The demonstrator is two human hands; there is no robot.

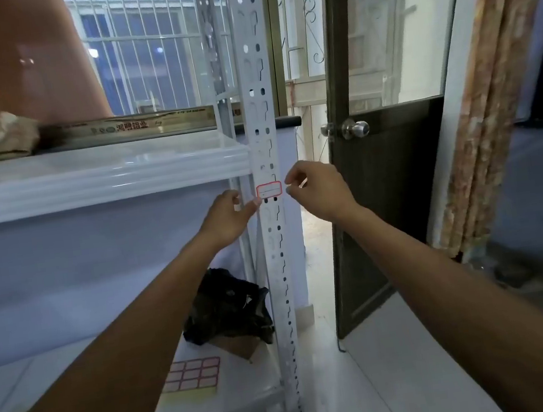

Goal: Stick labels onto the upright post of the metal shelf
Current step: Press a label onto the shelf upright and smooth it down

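A white perforated upright post (278, 256) of the metal shelf runs down the middle of the view. A white label with a red border (269, 189) lies across the post just below the upper shelf board. My left hand (230, 214) is at the label's left edge, its thumb tip touching the lower left corner. My right hand (316, 189) is at the label's right edge, thumb and forefinger pinched close beside it. A sheet of several red-bordered labels (192, 374) lies on the lower shelf board, left of the post.
The upper shelf board (97, 180) carries a long gold box (128, 126) and a crumpled brown wrap. A black plastic bag (228, 310) sits on the lower board against the post. A dark door with a round knob (356, 129) stands ajar on the right.
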